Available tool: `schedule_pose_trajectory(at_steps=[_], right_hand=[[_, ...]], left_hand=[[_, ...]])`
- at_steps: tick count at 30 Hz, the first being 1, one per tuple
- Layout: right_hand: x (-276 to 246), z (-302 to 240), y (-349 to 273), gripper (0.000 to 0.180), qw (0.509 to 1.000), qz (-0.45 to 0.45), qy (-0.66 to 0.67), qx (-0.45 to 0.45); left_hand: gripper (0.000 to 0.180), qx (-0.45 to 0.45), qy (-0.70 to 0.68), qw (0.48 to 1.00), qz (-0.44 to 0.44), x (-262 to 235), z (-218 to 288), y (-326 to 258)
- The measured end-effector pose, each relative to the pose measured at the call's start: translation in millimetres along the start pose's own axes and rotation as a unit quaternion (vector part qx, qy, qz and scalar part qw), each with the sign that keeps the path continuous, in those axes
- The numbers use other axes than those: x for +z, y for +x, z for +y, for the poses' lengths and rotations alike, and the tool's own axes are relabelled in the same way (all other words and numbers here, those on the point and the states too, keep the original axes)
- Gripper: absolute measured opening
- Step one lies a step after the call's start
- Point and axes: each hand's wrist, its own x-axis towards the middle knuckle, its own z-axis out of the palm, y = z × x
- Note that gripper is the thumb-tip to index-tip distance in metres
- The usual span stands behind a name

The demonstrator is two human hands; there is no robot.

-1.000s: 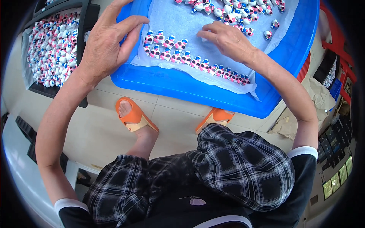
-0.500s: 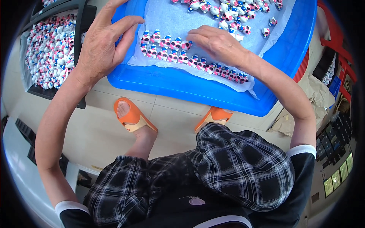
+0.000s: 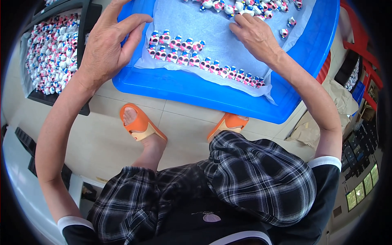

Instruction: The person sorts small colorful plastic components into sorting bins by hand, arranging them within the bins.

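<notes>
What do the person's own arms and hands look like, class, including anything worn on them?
The left hand and right hand wear no gloves. The forearms are uncovered, with no watch visible. Short black sleeves end in white bands.

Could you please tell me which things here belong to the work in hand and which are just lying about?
Part of the work, apparently:
figurines in rows
loose figurines, by the right hand
white sheet
blue plastic surface beneath
black crate of similar figurines (possibly)

Lying about, it seems:
crumpled brown paper
red plastic item
</notes>
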Motion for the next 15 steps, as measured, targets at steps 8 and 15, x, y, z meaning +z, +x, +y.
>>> schedule_pose_trajectory(at_steps=[8, 15], right_hand=[[3.7, -33.1, 5.2, 0.015, 0.940, 0.091, 0.323, 0.059], [8.1, -30.4, -6.4, 0.020, 0.946, 0.071, 0.308, 0.069]], left_hand=[[0.020, 0.015, 0.010, 1.000, 0.006, 0.5, -0.4, 1.7], [0.020, -0.009, -0.012, 1.000, -0.013, -2.2, 1.0, -0.2]])
